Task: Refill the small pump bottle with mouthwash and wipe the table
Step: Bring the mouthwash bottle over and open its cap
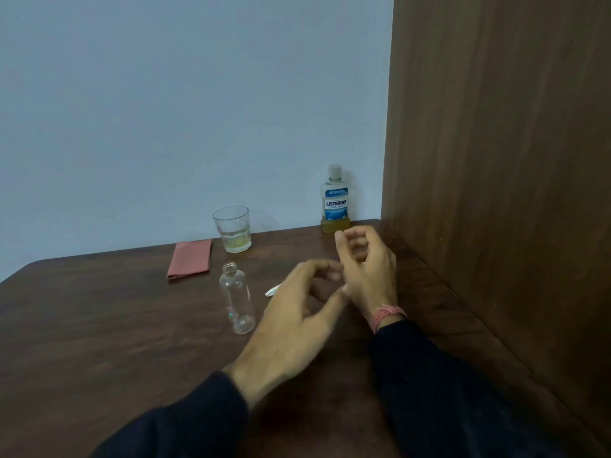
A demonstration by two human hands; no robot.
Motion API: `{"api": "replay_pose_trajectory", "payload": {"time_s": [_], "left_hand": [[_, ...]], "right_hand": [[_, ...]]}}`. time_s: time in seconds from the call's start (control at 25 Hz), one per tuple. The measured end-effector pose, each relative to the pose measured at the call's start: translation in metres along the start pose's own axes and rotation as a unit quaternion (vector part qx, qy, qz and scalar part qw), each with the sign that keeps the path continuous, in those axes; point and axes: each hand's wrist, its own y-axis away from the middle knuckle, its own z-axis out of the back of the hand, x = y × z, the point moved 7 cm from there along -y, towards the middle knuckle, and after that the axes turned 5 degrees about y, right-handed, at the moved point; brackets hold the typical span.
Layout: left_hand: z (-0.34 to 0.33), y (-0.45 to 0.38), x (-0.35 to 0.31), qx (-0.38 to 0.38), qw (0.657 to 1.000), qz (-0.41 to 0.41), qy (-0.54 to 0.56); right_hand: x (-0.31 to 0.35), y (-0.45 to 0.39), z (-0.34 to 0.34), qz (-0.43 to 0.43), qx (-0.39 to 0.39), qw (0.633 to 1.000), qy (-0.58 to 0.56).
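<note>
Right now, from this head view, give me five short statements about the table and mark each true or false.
1. The small clear bottle stands upright with its neck open. True.
2. The mouthwash bottle is full to the neck. False: yellowish liquid shows only near its base.
3. The glass holds some pale liquid. True.
4. The left hand grips the folded red cloth. False: the cloth lies untouched by the wall, left of the glass.
5. The right hand holds the mouthwash bottle. False: it is in front of the bottle, holding nothing visible.
</note>
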Motion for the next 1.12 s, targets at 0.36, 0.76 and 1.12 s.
{"api": "replay_pose_trajectory", "payload": {"time_s": [0.36, 0.76, 1.12], "left_hand": [[-0.061, -0.15, 0.08, -0.027, 0.971, 0.231, 0.054], [-0.043, -0.224, 0.127, -0.12, 0.962, 0.239, 0.056], [-0.04, -0.248, 0.134, -0.12, 0.973, 0.194, -0.019]], "right_hand": [[-0.07, -0.047, -0.004, -0.16, 0.018, 0.983, -0.093], [-0.101, -0.12, -0.058, -0.129, 0.148, 0.98, 0.004], [-0.107, -0.135, -0.077, -0.101, 0.199, 0.974, -0.026]]}}
